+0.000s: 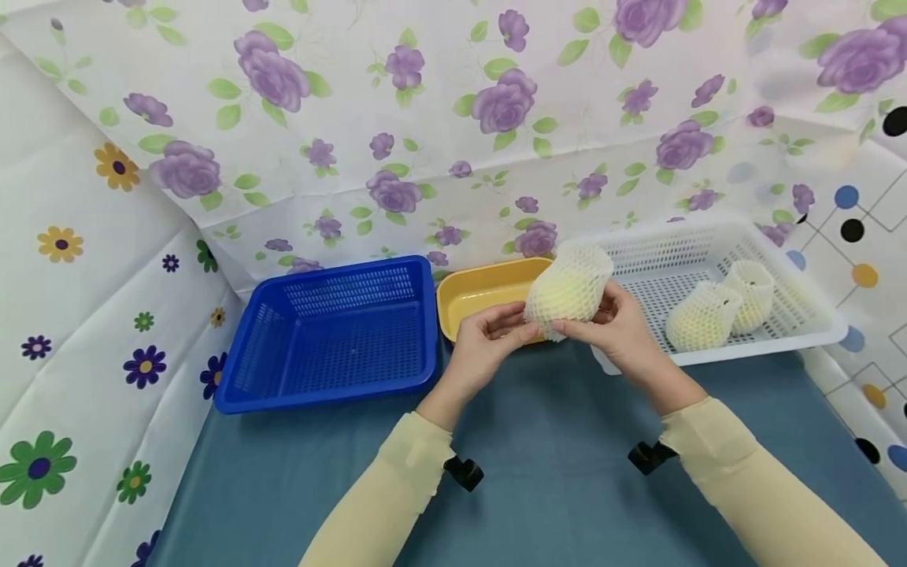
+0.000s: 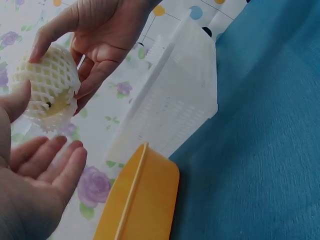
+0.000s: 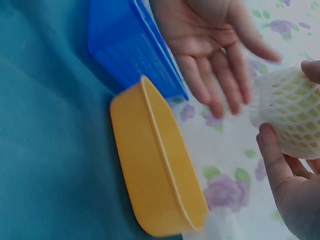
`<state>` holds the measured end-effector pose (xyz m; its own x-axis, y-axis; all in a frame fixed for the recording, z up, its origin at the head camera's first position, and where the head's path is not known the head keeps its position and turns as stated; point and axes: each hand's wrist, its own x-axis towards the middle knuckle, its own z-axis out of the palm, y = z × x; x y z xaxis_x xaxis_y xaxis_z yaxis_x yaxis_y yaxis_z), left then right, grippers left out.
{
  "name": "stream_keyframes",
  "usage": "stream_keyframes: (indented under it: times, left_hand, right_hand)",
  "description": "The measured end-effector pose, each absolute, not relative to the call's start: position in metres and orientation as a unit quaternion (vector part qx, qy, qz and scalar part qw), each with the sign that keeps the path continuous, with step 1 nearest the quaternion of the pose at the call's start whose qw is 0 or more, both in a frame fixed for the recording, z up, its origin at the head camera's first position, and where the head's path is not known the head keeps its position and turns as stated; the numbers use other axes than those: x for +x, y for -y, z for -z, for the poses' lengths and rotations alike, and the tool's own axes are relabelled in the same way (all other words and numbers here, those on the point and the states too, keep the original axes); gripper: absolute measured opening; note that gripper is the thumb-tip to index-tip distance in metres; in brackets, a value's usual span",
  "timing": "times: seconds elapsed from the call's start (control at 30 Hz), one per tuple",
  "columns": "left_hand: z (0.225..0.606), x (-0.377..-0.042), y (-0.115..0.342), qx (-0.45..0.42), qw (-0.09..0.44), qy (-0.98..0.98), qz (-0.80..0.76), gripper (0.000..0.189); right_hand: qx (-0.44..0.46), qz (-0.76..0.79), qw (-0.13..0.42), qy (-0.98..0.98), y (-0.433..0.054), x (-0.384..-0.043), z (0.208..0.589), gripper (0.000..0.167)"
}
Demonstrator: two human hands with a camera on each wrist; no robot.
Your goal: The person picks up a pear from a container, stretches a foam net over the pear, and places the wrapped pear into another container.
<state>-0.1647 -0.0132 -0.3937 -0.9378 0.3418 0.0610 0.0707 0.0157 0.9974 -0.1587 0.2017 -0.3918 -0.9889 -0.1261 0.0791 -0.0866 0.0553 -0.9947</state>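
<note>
A pale yellow fruit point(image 1: 564, 295) in a white foam net sleeve is held up over the yellow tray point(image 1: 468, 288). My right hand point(image 1: 627, 335) grips it, thumb on the near side and fingers around the back. In the left wrist view, a small dark stem spot shows at the lower end of the netted fruit point(image 2: 52, 95). My left hand point(image 1: 482, 346) is at the fruit's left side, fingertips right at the net's edge. Its fingers spread loosely with the palm facing the fruit in the right wrist view, where the left hand point(image 3: 207, 45) is seen from the front.
At the right stands a white slotted basket point(image 1: 772, 350) with two more netted fruits point(image 1: 705, 315) in its right part. A blue slotted basket point(image 1: 326, 390) stands left of the yellow tray. Flowered sheeting point(image 1: 319, 213) rises behind them, and a blue-green cloth point(image 1: 546, 472) covers the table.
</note>
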Motion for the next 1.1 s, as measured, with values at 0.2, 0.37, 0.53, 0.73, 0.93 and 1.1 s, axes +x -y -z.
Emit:
stream_keyframes:
  times: [0.2,0.37,0.53,0.73,0.93,1.1]
  left_hand:
    - [0.412,-0.177,0.0,0.065,0.109,-0.729,-0.672,0.034]
    - [0.417,-0.178,-0.014,0.059,0.133,-0.737,-0.66,0.025]
    - [0.424,-0.178,-0.03,0.052,0.157,-0.754,-0.636,0.023]
    - [0.431,-0.18,-0.05,0.014,0.186,-0.751,-0.634,0.025]
    - [0.434,-0.182,-0.07,-0.005,0.197,-0.734,-0.649,0.027]
    - [0.439,-0.182,-0.081,-0.011,0.203,-0.72,-0.663,0.021]
  right_hand:
    - [-0.037,0.66,-0.039,-0.749,-0.226,-0.163,0.388,0.064]
    - [-0.019,0.66,-0.081,-0.747,-0.248,-0.166,0.393,0.067]
    - [0.006,0.633,-0.111,-0.766,-0.264,-0.17,0.401,0.076]
    - [0.04,0.558,-0.112,-0.822,-0.277,-0.171,0.407,0.079]
    - [0.059,0.498,-0.064,-0.863,-0.29,-0.175,0.411,0.077]
    - [0.049,0.464,-0.034,-0.884,-0.298,-0.18,0.417,0.09]
